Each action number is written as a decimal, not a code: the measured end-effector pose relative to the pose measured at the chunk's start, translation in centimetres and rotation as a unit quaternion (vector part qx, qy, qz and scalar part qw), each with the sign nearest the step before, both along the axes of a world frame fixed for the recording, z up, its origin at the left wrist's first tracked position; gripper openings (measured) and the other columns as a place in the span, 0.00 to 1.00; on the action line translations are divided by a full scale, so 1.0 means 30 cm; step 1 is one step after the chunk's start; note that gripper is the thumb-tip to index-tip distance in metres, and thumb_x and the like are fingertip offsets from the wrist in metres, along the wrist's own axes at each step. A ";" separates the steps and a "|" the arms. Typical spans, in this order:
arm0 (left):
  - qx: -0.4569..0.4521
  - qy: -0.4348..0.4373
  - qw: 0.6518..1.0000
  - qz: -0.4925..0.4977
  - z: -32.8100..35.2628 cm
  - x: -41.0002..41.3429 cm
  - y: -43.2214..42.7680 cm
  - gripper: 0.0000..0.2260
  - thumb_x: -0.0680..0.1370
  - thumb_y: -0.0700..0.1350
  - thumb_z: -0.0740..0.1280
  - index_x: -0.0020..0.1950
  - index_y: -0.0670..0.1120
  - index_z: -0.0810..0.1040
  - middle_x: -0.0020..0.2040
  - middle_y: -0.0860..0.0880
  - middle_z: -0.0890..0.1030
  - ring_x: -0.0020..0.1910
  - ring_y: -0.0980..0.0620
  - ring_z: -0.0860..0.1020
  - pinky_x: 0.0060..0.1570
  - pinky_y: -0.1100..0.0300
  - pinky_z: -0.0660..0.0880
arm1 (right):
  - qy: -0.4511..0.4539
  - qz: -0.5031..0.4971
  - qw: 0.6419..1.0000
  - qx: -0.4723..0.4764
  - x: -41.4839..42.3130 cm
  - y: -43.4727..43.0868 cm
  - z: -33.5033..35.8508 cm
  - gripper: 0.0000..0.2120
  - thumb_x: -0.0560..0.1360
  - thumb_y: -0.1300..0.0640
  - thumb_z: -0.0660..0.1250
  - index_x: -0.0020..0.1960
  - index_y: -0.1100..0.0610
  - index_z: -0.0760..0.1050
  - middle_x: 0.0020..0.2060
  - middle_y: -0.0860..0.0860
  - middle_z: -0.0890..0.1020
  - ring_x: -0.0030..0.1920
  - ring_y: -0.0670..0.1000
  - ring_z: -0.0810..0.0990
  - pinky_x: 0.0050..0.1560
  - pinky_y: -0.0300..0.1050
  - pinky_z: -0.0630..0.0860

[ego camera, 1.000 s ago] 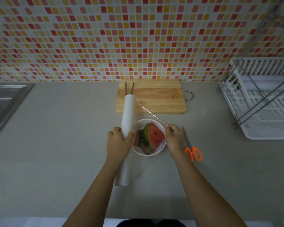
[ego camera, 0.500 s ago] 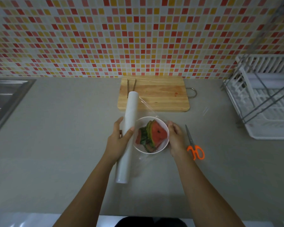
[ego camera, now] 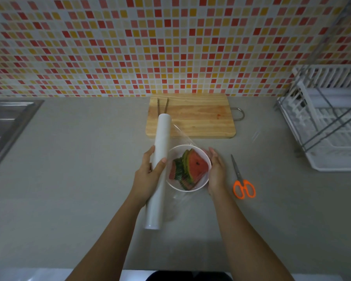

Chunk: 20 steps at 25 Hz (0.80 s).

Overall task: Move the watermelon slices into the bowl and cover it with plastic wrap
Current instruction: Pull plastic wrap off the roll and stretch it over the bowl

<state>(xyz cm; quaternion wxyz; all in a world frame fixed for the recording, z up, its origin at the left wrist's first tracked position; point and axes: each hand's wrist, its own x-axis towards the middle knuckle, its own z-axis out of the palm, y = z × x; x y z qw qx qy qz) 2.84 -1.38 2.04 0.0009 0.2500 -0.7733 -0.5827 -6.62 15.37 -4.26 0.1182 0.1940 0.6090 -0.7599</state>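
Note:
A white bowl (ego camera: 203,180) sits on the grey counter and holds several watermelon slices (ego camera: 192,169), red flesh up and green rind to the left. A long white roll of plastic wrap (ego camera: 159,159) lies just left of the bowl, and a clear sheet from it stretches over the bowl. My left hand (ego camera: 150,175) grips the roll at its middle. My right hand (ego camera: 216,169) lies flat against the bowl's right side, fingers together, pressing the film down.
A wooden cutting board (ego camera: 193,116) with a pair of chopsticks (ego camera: 162,105) lies behind the bowl. Orange-handled scissors (ego camera: 241,179) lie to the right. A white dish rack (ego camera: 330,122) stands at the far right, a steel sink (ego camera: 6,122) at the far left.
My right hand has let the pinched film edge down and now lies flat on the bowl's right side. My left hand's grip on the roll has loosened, fingers spread.

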 end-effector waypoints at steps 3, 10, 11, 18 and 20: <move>0.003 0.000 1.000 0.000 -0.003 0.000 -0.004 0.24 0.77 0.60 0.62 0.70 0.66 0.58 0.56 0.45 0.78 0.49 0.50 0.79 0.48 0.53 0.77 | 0.017 0.030 0.999 -0.004 -0.009 0.008 0.009 0.32 0.79 0.39 0.38 0.50 0.51 0.79 0.47 0.54 0.83 0.50 0.53 0.81 0.57 0.48 0.75; 0.011 -0.021 1.000 -0.016 0.000 -0.013 -0.016 0.24 0.78 0.58 0.60 0.72 0.62 0.56 0.60 0.46 0.75 0.54 0.47 0.78 0.52 0.52 0.75 | -0.006 0.068 0.992 0.108 0.017 -0.005 -0.027 0.36 0.76 0.33 0.41 0.64 0.54 0.74 0.60 0.57 0.79 0.61 0.56 0.77 0.66 0.54 0.71; 0.007 -0.036 0.999 -0.021 0.002 -0.021 -0.021 0.24 0.79 0.58 0.58 0.73 0.60 0.54 0.61 0.46 0.74 0.56 0.45 0.77 0.55 0.50 0.74 | -0.031 0.069 0.990 0.123 0.021 -0.008 -0.030 0.37 0.75 0.32 0.41 0.64 0.55 0.74 0.60 0.58 0.79 0.61 0.57 0.77 0.66 0.55 0.70; 0.030 -0.111 0.991 0.066 -0.010 -0.011 -0.024 0.18 0.79 0.58 0.56 0.58 0.45 0.63 0.54 0.41 0.77 0.50 0.40 0.79 0.54 0.44 0.76 | 0.025 0.078 0.952 0.295 0.021 0.010 0.011 0.24 0.81 0.47 0.50 0.57 0.62 0.78 0.55 0.62 0.81 0.57 0.61 0.78 0.51 0.47 0.70; 0.042 -0.116 0.991 0.059 -0.016 -0.002 -0.036 0.20 0.76 0.59 0.63 0.55 0.45 0.65 0.51 0.43 0.77 0.47 0.43 0.80 0.51 0.43 0.78 | 0.032 0.080 0.936 0.343 0.018 0.011 0.014 0.24 0.81 0.49 0.50 0.57 0.64 0.77 0.56 0.64 0.80 0.57 0.62 0.78 0.52 0.48 0.70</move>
